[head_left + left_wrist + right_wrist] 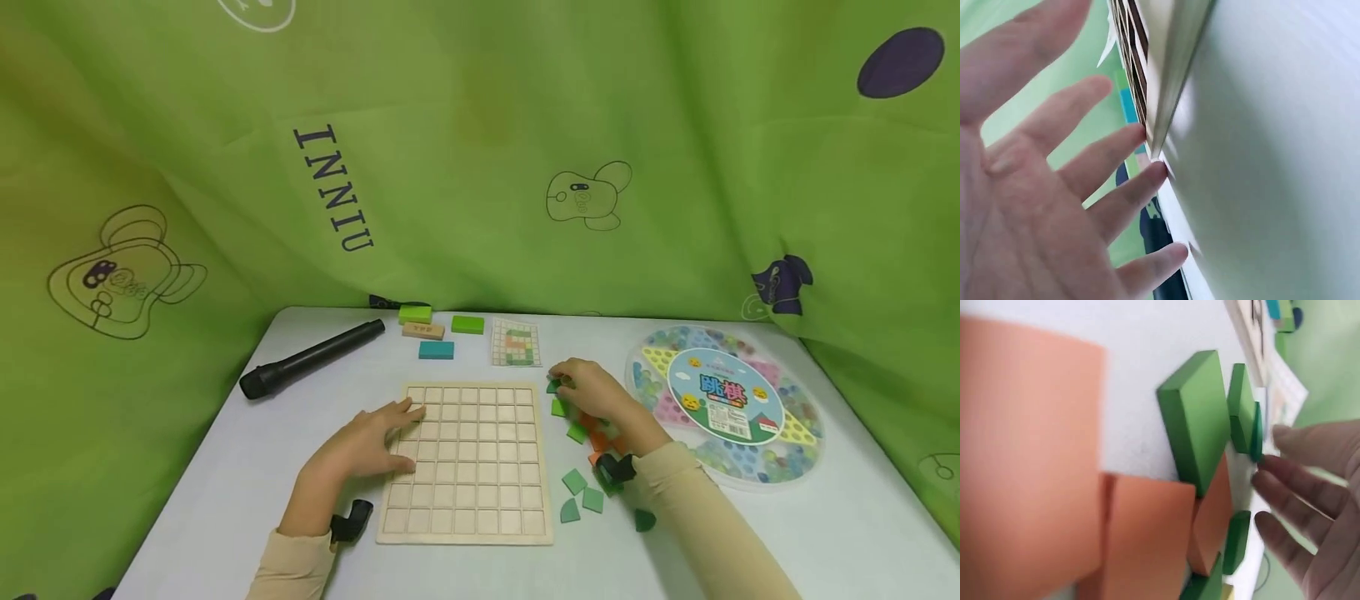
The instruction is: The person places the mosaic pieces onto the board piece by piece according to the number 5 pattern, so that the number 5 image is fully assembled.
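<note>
My left hand point(367, 446) is spread at the left edge of a square wooden grid board point(465, 467), its fingertips over the rim. In the left wrist view the fingers are apart, and two fingertips lie right at the board's corner point(1159, 140). My right hand point(596, 390) reaches over loose tiles right of the board. Its fingertips are right at a dark green tile point(553, 387); the right wrist view shows thumb and fingers apart beside that tile point(1257, 432). Light green tiles point(576, 432) and orange tiles point(1147, 531) lie near and partly under this hand.
Behind the board lie a pattern card point(516, 342), a blue block point(437, 350), a wooden block point(423, 331) and green blocks point(468, 325). A black microphone point(311, 360) lies at left, a round board-game case point(723, 404) at right. More green tiles point(592, 500) sit nearer me.
</note>
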A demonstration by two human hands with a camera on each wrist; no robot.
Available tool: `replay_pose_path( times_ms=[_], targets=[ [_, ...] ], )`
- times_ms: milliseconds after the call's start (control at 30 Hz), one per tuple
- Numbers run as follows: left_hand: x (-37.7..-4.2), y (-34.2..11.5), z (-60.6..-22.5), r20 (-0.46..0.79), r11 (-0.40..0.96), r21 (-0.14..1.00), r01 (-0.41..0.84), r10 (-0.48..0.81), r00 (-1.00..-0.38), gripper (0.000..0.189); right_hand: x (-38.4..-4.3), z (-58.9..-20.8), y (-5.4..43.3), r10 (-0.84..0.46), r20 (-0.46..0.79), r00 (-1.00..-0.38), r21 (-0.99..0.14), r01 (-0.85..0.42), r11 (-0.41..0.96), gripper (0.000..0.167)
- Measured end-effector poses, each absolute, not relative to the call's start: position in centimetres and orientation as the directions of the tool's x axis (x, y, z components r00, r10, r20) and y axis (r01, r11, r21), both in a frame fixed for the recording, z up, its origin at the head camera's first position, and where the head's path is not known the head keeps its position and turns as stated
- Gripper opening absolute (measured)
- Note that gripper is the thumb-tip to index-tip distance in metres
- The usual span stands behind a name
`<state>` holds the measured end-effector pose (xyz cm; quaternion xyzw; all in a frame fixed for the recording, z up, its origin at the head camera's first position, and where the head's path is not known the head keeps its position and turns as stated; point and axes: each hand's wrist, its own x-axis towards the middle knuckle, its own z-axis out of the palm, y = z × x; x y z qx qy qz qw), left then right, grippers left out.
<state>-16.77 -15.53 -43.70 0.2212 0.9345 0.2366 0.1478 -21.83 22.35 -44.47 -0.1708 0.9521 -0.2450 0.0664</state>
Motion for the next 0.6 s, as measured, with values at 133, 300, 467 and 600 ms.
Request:
replay_pose_path(
  times_ms=[133,300,467,600],
  targets=[
    [-16.9,-16.1,-44.3,-0.186,0.757,0.56,0.338,0.512,-0.839,0.082,-22.6,-44.5,22.1,-0.339,-0.074,-0.938,-0.457,-0.27,0.848,0.019],
    [-17.4,-16.4,-44.6,-0.18,0.708,0.624,0.329,0.541,-0.822,0.083,-22.3,-43.7,22.0,-0.285,-0.072,-0.956,-0.53,-0.205,0.823,0.013],
    [-17.3,-17.1,-45.3,-0.179,0.672,0.667,0.322,0.564,-0.806,0.084,-22.0,-42.9,19.6,-0.286,0.0,-0.958,-0.686,-0.208,0.697,0.009],
    [-17.3,-17.5,-45.8,-0.167,0.645,0.695,0.319,0.576,-0.8,0.085,-22.1,-42.8,15.3,-0.382,-0.031,-0.924,-0.783,-0.215,0.584,0.007]
  ],
)
